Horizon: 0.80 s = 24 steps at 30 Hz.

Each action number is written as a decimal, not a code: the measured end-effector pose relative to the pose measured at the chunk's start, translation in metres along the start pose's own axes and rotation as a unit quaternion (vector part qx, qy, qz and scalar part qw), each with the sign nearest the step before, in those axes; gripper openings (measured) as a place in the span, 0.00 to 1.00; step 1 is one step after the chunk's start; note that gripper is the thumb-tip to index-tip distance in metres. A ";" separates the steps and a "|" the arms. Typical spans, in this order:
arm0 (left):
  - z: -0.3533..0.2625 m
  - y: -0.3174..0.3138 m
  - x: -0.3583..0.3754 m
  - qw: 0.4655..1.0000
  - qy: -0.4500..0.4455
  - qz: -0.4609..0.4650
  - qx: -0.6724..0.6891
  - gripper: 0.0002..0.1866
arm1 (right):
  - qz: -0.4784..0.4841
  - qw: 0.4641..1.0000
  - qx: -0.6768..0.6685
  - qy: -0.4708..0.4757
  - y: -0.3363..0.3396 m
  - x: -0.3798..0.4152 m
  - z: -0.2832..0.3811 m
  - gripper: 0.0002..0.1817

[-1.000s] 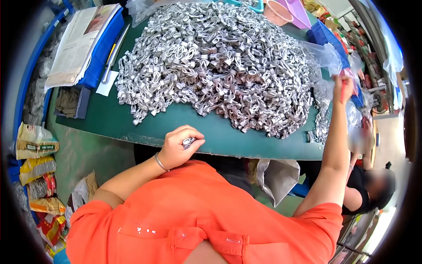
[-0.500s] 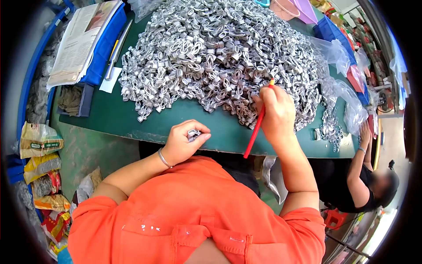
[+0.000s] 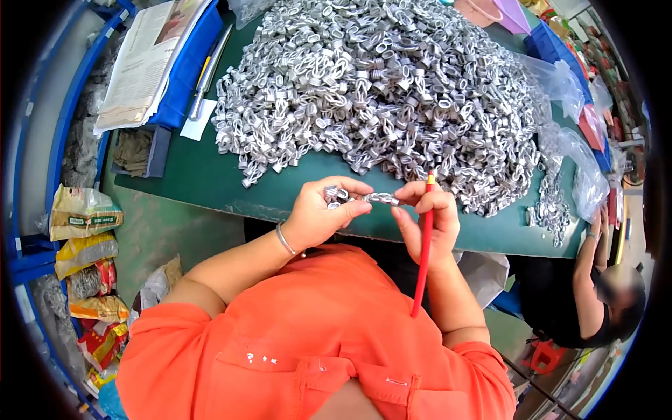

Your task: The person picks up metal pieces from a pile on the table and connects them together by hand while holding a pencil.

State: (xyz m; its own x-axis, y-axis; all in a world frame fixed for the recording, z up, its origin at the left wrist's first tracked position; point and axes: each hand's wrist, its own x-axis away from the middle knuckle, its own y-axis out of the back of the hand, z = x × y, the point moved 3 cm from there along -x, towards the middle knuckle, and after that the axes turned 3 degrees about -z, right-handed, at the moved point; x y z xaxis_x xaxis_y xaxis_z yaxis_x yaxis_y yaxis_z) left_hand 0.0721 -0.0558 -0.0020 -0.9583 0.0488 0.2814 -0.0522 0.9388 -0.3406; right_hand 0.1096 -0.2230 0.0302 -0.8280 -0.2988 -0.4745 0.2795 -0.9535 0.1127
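My left hand [image 3: 323, 212] is closed around a few small silver metal pieces [image 3: 336, 197]. Its thumb and fingertips also hold one end of a twisted silver metal link [image 3: 381, 199]. At the link's other end, the fingertips of my right hand [image 3: 435, 222] touch it. A red pen-like stick [image 3: 425, 259] with a yellow tip runs through my right hand, tip pointing away from me. Beyond both hands, a large pile of similar silver metal pieces [image 3: 392, 84], looped with ribbed collars, covers much of the green table [image 3: 203, 185].
On the left stand a blue bin [image 3: 183, 84] topped with newspaper [image 3: 143, 63], and a grey box [image 3: 155, 157]. Clear plastic bags [image 3: 584, 168] and a metal chain-like bundle [image 3: 553, 210] lie at right. Another person [image 3: 595, 294] works at the right end.
My right hand has come back from the pile's edge to meet my left hand, still with the red stick. A metal link now spans their fingertips. The view has shifted slightly.
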 end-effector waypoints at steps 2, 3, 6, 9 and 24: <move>0.001 0.001 0.002 0.999 -0.010 -0.007 -0.033 0.12 | -0.004 0.997 -0.063 -0.045 -0.001 0.008 -0.005 0.17; 0.001 0.000 0.002 0.999 -0.023 -0.015 -0.034 0.12 | -0.007 0.997 -0.063 -0.051 -0.001 0.011 -0.006 0.17; 0.003 0.002 0.005 0.999 -0.001 -0.015 -0.048 0.12 | -0.006 0.990 -0.112 -0.085 -0.002 0.018 -0.008 0.18; -0.004 0.002 0.008 0.995 -0.015 -0.009 -0.097 0.11 | -0.031 0.961 -0.222 -0.163 -0.003 0.022 -0.010 0.14; -0.020 -0.006 0.018 0.967 -0.209 0.043 -0.141 0.12 | -0.025 0.920 -0.317 -0.231 -0.012 0.036 -0.023 0.17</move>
State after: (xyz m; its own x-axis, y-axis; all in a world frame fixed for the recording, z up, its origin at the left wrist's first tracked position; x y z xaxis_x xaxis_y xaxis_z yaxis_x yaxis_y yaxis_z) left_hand 0.0609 -0.0536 0.0228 -0.9884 0.0441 -0.1453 0.0551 0.9958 -0.0725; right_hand 0.0873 -0.2215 -0.0081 -0.9251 -0.3788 -0.0262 0.3403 -0.7965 -0.4998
